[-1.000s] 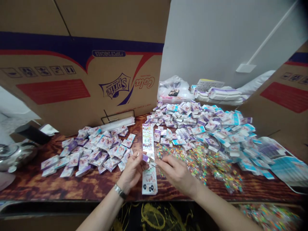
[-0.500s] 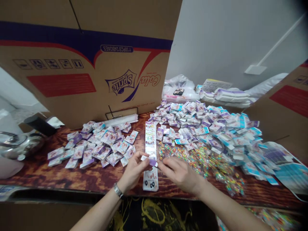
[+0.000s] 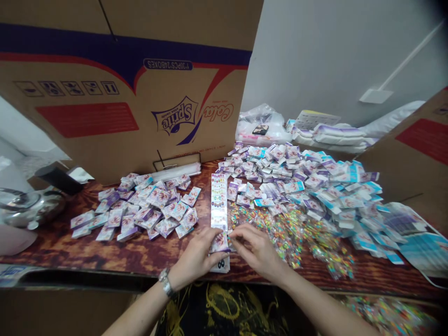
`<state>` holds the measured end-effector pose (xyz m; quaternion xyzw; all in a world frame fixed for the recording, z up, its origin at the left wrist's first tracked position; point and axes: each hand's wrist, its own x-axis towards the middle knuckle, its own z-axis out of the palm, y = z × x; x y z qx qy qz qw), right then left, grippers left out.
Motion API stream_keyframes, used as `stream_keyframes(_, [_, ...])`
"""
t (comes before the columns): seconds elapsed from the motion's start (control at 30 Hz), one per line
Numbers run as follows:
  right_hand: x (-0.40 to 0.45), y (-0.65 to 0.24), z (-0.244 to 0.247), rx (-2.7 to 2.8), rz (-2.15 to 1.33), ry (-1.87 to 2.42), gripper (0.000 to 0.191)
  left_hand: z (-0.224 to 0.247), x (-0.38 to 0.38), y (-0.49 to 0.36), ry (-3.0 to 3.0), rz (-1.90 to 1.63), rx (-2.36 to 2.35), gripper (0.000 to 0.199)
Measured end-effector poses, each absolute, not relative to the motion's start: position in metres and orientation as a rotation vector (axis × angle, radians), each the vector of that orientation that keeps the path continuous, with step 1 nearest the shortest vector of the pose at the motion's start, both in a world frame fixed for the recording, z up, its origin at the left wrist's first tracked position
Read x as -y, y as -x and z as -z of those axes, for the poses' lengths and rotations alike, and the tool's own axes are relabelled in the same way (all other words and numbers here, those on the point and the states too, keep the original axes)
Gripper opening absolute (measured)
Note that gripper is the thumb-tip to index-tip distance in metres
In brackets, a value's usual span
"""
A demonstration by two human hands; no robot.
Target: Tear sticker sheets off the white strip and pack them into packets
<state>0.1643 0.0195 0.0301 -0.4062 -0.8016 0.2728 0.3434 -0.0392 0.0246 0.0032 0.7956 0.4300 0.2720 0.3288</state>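
Note:
My left hand (image 3: 199,254), with a metal watch (image 3: 166,282) on its wrist, grips a small white-and-purple carton (image 3: 220,241) between thumb and fingers. Close against the carton's right end, my right hand (image 3: 261,249) has its thumb and fingertips pinched together; what they hold, if anything, is too small to make out. Under the hands lies a long strip of printed stickers (image 3: 219,205), partly covered by the carton and my fingers. Small clear packets of coloured candy (image 3: 290,228) are heaped just right of the strip.
Left of the strip lies a pile of small cartons (image 3: 150,205); a larger heap (image 3: 308,177) spreads across the right. A big cardboard box (image 3: 122,107) stands behind, another box (image 3: 416,158) at right. A metal kettle (image 3: 38,207) is at far left, plastic bags (image 3: 262,123) at the back.
The carton has turned in my left hand, from its narrow purple side to its printed broad face. My right fingers have come in closer to its end.

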Motion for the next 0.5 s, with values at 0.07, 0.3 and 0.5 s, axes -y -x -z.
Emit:
stream_keyframes(0.07, [-0.02, -0.16, -0.019, 1.941, -0.731, 1.141, 0.008, 0.001, -0.02, 0.035, -2.163, -0.729, -1.198, 0.039])
stream_keyframes(0.3, [-0.013, -0.143, 0.0, 1.69, -0.733, 1.223, 0.006, 0.007, -0.011, 0.025, -2.228, -0.936, -1.334, 0.042])
stream_keyframes(0.5, [-0.01, -0.145, -0.014, 1.964, -0.44, 1.15, 0.013, 0.01, -0.009, 0.019, -2.252, -0.955, -1.4, 0.048])
